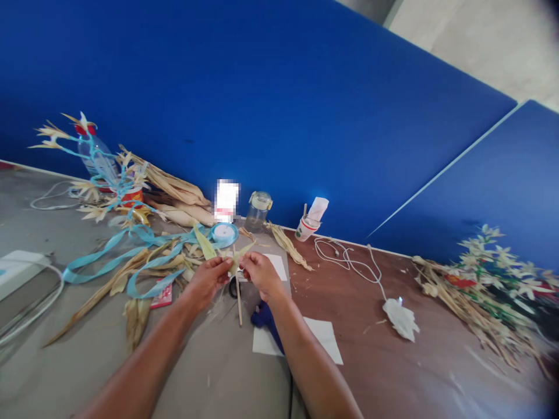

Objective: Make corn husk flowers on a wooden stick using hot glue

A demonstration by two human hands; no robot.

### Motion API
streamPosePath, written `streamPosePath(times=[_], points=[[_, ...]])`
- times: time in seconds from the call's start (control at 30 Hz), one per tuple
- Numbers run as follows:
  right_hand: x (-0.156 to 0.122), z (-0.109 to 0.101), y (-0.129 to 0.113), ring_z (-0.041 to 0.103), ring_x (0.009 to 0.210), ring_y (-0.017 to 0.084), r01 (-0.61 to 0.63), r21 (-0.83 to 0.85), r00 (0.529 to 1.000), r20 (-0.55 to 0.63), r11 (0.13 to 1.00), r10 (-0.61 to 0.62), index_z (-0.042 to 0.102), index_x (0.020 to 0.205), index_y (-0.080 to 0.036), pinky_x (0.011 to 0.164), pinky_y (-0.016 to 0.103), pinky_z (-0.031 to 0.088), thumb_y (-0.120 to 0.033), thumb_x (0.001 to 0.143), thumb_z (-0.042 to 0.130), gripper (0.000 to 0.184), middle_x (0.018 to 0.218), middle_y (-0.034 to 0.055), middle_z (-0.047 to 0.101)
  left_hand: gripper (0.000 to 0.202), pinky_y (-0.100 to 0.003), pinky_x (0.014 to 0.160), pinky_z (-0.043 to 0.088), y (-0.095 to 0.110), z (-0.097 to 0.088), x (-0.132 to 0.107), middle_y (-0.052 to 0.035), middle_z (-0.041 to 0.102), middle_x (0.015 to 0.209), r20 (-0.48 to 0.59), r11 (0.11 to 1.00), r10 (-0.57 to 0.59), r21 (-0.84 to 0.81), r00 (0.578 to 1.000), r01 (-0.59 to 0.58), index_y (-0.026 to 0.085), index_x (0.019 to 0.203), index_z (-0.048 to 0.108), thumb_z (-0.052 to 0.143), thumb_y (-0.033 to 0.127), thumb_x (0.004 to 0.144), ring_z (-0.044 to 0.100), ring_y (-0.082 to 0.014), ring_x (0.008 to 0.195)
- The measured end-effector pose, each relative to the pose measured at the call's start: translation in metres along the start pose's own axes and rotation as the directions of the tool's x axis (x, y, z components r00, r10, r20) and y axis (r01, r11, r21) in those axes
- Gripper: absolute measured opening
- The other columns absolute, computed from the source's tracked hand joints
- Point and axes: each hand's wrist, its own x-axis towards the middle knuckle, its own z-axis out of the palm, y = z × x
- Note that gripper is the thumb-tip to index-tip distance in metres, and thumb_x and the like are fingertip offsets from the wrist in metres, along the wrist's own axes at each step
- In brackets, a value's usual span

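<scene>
Both bare forearms come up from the bottom edge and converge just on the near side of the ribbon spool (pixel 224 233), the left arm slanting in from the lower left and the right arm rising more steeply from the lower middle. The left hand (pixel 208 280) sits below and slightly left of the spool, knuckles up, thumb and fingertips pinched shut on one end of a pale husk strip (pixel 238 258). The right hand (pixel 261 272) sits below and right of the spool, wrist bent inward, fingers curled and pinched on the strip's other end, the two hands close together but apart.
</scene>
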Motion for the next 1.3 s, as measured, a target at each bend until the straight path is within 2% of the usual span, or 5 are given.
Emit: streamPosePath(times=[0.17,0.37,0.53,0.77,1.3], points=[[0.002,-0.001,-0.001,0.034,0.038,0.005,-0.111,0.28,0.994,0.026,0.954,0.108,0.046,0.054,-0.018,0.042,0.019,0.024,-0.03,0.058,0.063,0.022,0.042,-0.0078,0.045,0.024,-0.017,0.05,0.042,0.001,0.001,-0.003,0.0021,0.058,0.057,0.026,0.999,-0.027,0.034,0.999,0.027,0.013,0.065,0.061,0.078,0.027,0.057,0.049,-0.005,0.046],[0.003,-0.004,-0.003,0.038,0.038,0.004,-0.154,0.486,0.988,0.06,0.86,0.143,0.049,0.054,-0.016,0.041,0.018,0.025,-0.026,0.053,0.069,0.022,0.045,-0.0067,0.049,0.032,-0.017,0.045,0.038,0.005,0.005,-0.007,0.0081,0.039,0.043,0.044,0.999,-0.032,0.018,0.998,0.032,0.014,0.054,0.051,0.076,0.032,0.061,0.037,-0.0029,0.038],[0.005,-0.006,-0.004,0.038,0.038,0.003,-0.157,0.55,0.986,0.043,0.82,0.16,0.049,0.054,-0.016,0.04,0.017,0.026,-0.024,0.053,0.07,0.023,0.046,-0.0062,0.05,0.027,-0.016,0.046,0.039,0.005,0.005,-0.007,0.0077,0.04,0.044,0.086,0.999,-0.032,-0.017,0.996,0.033,0.013,0.056,0.055,0.076,0.03,0.061,0.038,-0.0026,0.039],[0.005,-0.007,-0.006,0.038,0.039,0.003,-0.162,0.616,0.985,0.048,0.771,0.168,0.048,0.056,-0.016,0.04,0.016,0.026,-0.023,0.053,0.072,0.025,0.046,-0.0065,0.049,0.03,-0.017,0.051,0.045,0.002,0.009,-0.007,-0.0018,0.064,0.068,0.044,1.0,-0.026,0.001,0.999,0.026,0.011,0.076,0.067,0.081,0.02,0.051,0.056,-0.0067,0.053],[0.006,-0.013,-0.007,0.039,0.039,0.004,-0.102,0.559,0.986,-0.054,0.823,0.158,0.048,0.056,-0.017,0.04,0.018,0.028,-0.026,0.053,0.07,0.025,0.048,-0.0063,0.049,0.026,-0.017,0.045,0.039,0.006,0.007,-0.004,0.0009,0.059,0.061,-0.07,0.994,0.113,0.01,0.991,-0.113,0.012,0.069,0.068,0.081,0.027,0.052,0.049,-0.0047,0.049]])
